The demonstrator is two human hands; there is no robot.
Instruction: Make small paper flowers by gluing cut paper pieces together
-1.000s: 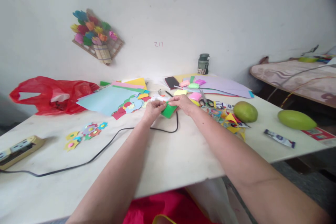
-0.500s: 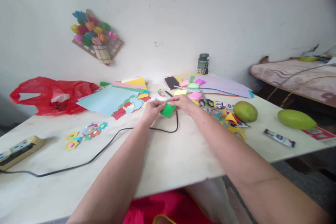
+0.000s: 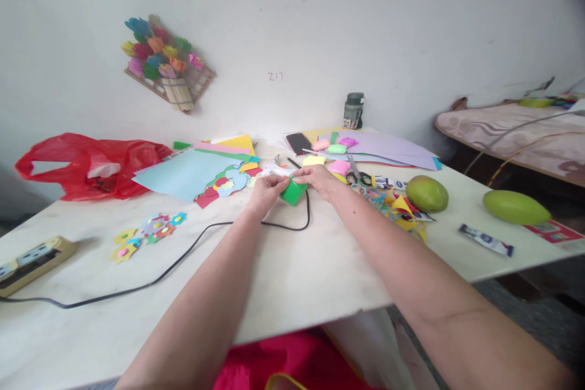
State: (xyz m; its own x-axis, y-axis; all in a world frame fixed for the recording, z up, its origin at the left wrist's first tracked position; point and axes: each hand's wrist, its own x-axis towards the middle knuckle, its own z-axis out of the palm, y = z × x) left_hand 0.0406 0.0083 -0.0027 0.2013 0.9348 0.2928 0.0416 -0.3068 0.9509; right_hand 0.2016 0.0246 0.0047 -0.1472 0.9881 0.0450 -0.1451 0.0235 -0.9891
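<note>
A small piece of green paper (image 3: 293,194) is held up between my two hands over the middle of the table. My left hand (image 3: 267,191) pinches its left side, and my right hand (image 3: 320,179) grips the upper right edge, with the fingertips of both close together. Just below the paper a black cable (image 3: 292,229) curves across the tabletop. Beyond my right hand lie a pink clay block (image 3: 339,167) and scissors (image 3: 360,178). Colourful cut paper pieces (image 3: 228,183) lie left of my left hand.
Paper flowers (image 3: 159,227) and a power strip (image 3: 34,265) are at left, with a red plastic bag (image 3: 91,164) behind. Paper scraps (image 3: 397,210), two green mangoes (image 3: 427,194) and a glue tube (image 3: 487,240) lie at right. A phone (image 3: 299,144) and bottle (image 3: 353,111) are at the back.
Both hands stay almost in place, still gripping the green paper. The paper has tilted slightly between the fingers.
</note>
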